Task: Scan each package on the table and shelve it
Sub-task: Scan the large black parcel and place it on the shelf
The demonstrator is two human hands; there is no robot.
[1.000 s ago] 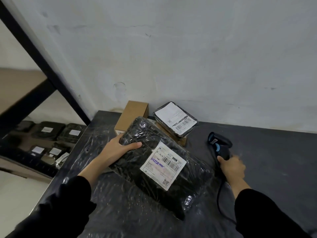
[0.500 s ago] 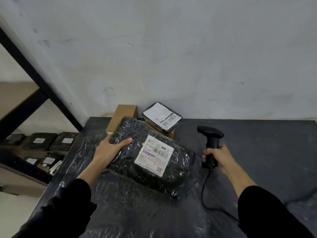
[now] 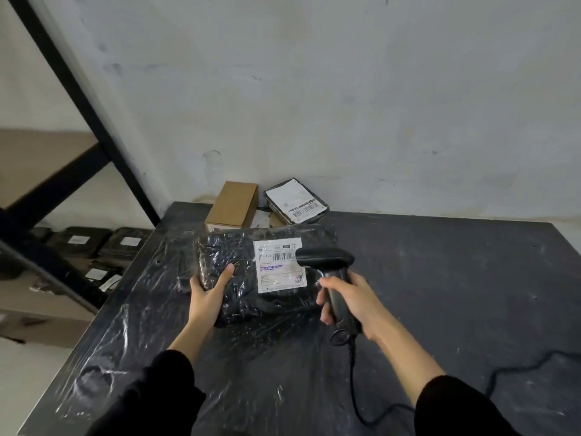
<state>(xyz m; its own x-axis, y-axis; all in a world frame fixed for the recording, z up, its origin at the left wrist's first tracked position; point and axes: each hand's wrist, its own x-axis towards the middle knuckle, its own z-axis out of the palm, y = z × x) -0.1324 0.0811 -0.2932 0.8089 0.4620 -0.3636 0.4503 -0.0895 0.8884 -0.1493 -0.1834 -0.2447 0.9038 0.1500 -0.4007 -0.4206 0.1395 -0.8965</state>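
A black plastic-wrapped package (image 3: 239,272) with a white shipping label (image 3: 279,265) lies on the dark table (image 3: 440,294). My left hand (image 3: 209,292) grips its near left edge, thumb on top. My right hand (image 3: 349,298) holds a black barcode scanner (image 3: 327,262) by its handle, its head just over the right side of the label. A brown cardboard box (image 3: 232,204) and a small black package with a white label (image 3: 295,201) sit at the back by the wall.
A black-framed shelf (image 3: 63,265) stands left of the table, with several black labelled packages (image 3: 103,243) on its lower level. The scanner's cable (image 3: 440,401) trails across the table's right front. A white wall rises behind.
My right hand has lifted the scanner and brought it left over the label. My left hand turned the package so the label faces me squarely.
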